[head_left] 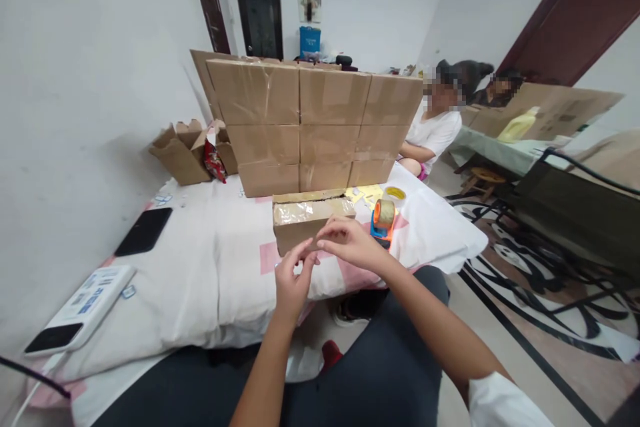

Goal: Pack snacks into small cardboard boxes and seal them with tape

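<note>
Pale cloth (193, 280) spreads across my feed, with stacked cartons (327, 107) rising toward its far side. Just in front of them stands a small cardboard box (290, 232). My left hand (294, 280) and right hand (354, 245) are close together by its near side, fingers bent; I cannot tell whether either grips anything. A tape dispenser (384, 215) sits right of the box.

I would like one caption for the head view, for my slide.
Left hand and right hand close together by a taped cardboard box, tape dispenser beside it, stacked cartons behind.
</note>
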The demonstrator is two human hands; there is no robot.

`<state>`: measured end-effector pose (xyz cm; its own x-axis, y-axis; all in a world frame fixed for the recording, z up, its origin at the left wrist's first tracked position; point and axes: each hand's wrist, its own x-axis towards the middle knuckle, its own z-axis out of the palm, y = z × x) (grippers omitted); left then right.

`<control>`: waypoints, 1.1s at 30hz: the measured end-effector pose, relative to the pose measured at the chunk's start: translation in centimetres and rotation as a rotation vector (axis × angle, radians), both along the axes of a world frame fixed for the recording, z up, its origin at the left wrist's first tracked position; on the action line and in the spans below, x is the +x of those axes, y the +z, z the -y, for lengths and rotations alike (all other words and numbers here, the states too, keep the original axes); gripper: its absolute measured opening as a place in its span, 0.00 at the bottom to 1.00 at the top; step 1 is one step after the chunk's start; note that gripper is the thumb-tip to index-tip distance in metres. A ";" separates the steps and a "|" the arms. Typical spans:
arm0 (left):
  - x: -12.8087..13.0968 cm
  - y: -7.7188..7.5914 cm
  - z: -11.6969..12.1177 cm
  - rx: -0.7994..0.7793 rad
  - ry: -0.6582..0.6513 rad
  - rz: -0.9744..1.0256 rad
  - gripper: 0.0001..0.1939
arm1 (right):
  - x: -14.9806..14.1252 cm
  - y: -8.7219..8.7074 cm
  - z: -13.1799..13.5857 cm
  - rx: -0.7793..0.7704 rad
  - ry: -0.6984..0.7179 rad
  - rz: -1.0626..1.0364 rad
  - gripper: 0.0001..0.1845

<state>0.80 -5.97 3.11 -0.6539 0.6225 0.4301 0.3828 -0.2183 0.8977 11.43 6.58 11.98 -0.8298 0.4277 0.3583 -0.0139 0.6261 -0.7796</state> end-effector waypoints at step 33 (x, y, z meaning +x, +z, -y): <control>-4.0 -2.8 -5.3 -0.013 0.382 -1.127 0.36 | -8.1 -0.1 -9.2 0.668 -0.656 0.418 0.29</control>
